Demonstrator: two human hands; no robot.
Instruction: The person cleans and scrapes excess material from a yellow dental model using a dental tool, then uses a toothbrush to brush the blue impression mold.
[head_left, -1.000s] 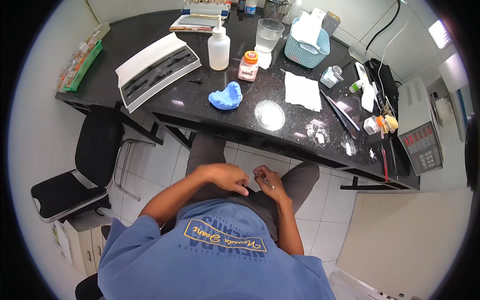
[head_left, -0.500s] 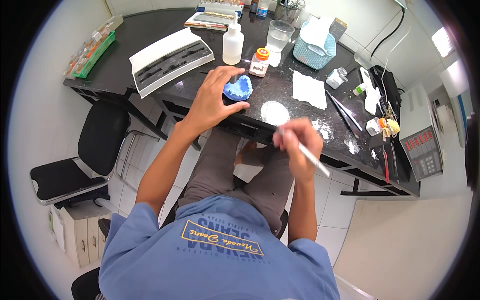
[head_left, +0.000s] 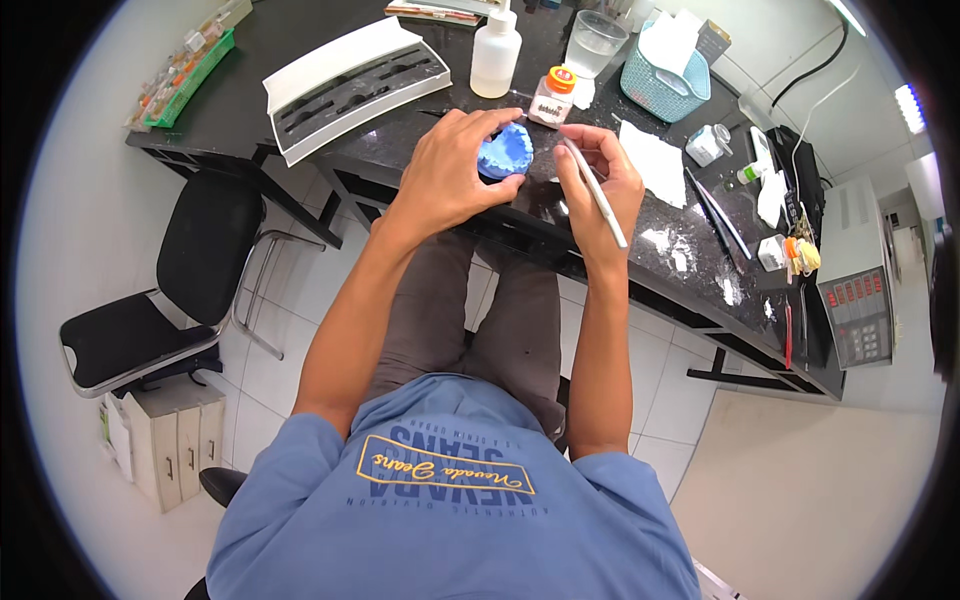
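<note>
A blue dental model (head_left: pixel 507 152), shaped like an arch of teeth, is at the front edge of the black bench. My left hand (head_left: pixel 450 175) grips its left side between thumb and fingers. Just right of it, my right hand (head_left: pixel 610 185) pinches a slim white pen-like tool (head_left: pixel 602 200). The tool's rear end slants down toward me, and its working tip is too small to make out near the model. Behind the hands stands a small jar (head_left: pixel 552 98) with an orange lid. My right hand covers the bench patch beside the model.
A squeeze bottle (head_left: pixel 496 58), a glass of water (head_left: pixel 594 48) and a blue basket (head_left: pixel 660 90) stand behind. A long open case (head_left: pixel 355 95) lies left. Rightward are a white paper sheet (head_left: pixel 655 165), dark tweezers-like tools (head_left: pixel 715 220), scattered white powder (head_left: pixel 675 250) and a control box (head_left: pixel 857 310).
My right hand has risen up and forward with the tool, from the bench edge to beside the model. My left hand stays on the model. The whole view has shifted slightly.
</note>
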